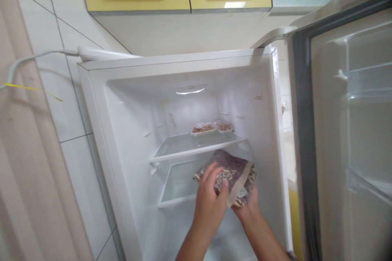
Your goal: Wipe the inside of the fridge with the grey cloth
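A folded cloth (234,165), dark purplish grey with beige edging and a pale pattern, is held up in front of the fridge shelves. My left hand (211,191) lies against its front left side, thumb and fingers pressed on it. From below and the right, my right hand (248,204) supports it, its fingers mostly hidden behind the cloth. The open fridge (128,130) has an upper glass shelf (180,147) with two wrapped trays of food (203,129) at the back, and a lower glass shelf (179,183) partly behind the cloth.
The fridge door (330,138) stands open on the right, with clear racks inside. Yellow cabinets (137,0) hang above the fridge. At the left are white wall tiles (73,151), a beige curtain (27,171) and a white cable (30,58).
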`<state>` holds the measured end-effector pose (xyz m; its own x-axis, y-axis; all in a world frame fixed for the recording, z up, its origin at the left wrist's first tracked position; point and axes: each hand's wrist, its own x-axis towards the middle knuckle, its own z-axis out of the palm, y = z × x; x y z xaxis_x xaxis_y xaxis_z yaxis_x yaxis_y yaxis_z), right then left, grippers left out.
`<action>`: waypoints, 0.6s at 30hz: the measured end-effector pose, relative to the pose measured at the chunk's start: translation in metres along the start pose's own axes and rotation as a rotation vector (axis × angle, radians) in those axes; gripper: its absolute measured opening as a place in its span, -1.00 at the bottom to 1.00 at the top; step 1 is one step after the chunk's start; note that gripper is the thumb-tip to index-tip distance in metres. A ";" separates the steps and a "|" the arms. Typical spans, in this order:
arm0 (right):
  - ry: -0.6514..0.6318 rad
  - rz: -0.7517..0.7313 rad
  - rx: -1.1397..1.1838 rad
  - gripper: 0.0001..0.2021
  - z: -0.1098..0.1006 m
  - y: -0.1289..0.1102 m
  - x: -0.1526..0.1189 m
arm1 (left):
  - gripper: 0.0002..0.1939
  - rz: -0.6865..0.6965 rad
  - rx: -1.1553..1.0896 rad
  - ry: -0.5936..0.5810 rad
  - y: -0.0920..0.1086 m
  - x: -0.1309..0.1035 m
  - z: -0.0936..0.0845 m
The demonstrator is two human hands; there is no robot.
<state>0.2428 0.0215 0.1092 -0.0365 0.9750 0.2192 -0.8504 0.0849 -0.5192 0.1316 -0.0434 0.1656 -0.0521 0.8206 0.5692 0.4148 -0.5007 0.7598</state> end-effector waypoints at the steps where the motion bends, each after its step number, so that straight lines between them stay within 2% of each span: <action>1: 0.016 -0.026 0.059 -0.58 0.005 -0.009 0.011 | -0.61 0.080 0.119 0.076 -0.005 0.008 -0.013; 3: 0.040 -0.094 0.173 -0.59 0.018 -0.026 0.034 | -0.55 0.212 0.393 0.248 -0.021 0.022 -0.040; 5: 0.023 -0.164 0.235 -0.60 0.034 -0.038 0.055 | -0.51 0.287 0.684 0.382 -0.040 0.032 -0.068; 8: 0.002 -0.221 0.270 -0.58 0.056 -0.037 0.081 | -0.45 0.296 1.024 0.425 -0.065 0.039 -0.098; 10: -0.020 -0.213 0.269 -0.57 0.068 -0.022 0.092 | -0.42 0.315 1.143 0.386 -0.076 0.040 -0.108; 13: -0.076 -0.128 0.252 -0.55 0.089 0.018 0.096 | -0.39 0.352 1.191 0.357 -0.084 0.038 -0.114; 18: -0.197 0.092 0.153 -0.53 0.147 0.095 0.091 | -0.29 0.376 1.118 0.327 -0.088 0.038 -0.121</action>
<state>0.0817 0.0875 0.2015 -0.2066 0.9170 0.3412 -0.9078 -0.0495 -0.4166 -0.0168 -0.0018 0.1584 0.0805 0.4874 0.8694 0.9967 -0.0472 -0.0659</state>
